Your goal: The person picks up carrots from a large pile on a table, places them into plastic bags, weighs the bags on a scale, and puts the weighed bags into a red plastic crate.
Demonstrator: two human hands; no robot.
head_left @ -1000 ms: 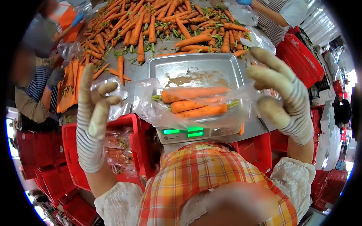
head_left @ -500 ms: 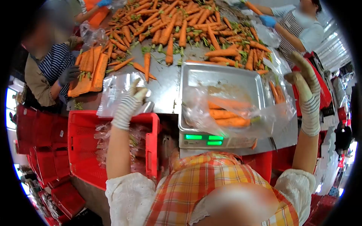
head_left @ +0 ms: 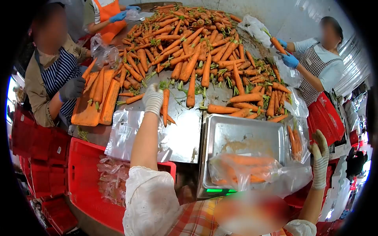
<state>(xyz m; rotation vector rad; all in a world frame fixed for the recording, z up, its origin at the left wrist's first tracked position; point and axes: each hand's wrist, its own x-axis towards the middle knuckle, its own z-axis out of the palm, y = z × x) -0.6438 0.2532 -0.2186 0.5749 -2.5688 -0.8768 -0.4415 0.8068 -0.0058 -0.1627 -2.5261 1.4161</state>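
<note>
My left hand [head_left: 153, 98], in a white striped glove, reaches over the metal table beside a loose carrot [head_left: 165, 103]; its fingertips are hidden, so its grip is unclear. My right hand [head_left: 319, 151] is raised at the right with fingers apart and nothing in it. Between them, a clear bag of carrots [head_left: 246, 171] lies on the steel tray [head_left: 210, 147] of a scale with green digits. Flat empty plastic bags [head_left: 125, 131] lie below my left forearm. Another bag with carrots [head_left: 298, 141] is right of the tray.
A large carrot pile [head_left: 189, 43] covers the table's far part. A red crate [head_left: 84, 167] with bagged carrots stands at the lower left. One co-worker [head_left: 59, 78] is at the left by orange boards [head_left: 88, 100], another [head_left: 104, 17] behind, a third [head_left: 319, 63] holds a carrot at the right.
My left hand has moved forward from near the scale, over the empty bags to the loose carrots. My right hand stays raised, now empty beside the scale. The view has shifted toward the pile.
</note>
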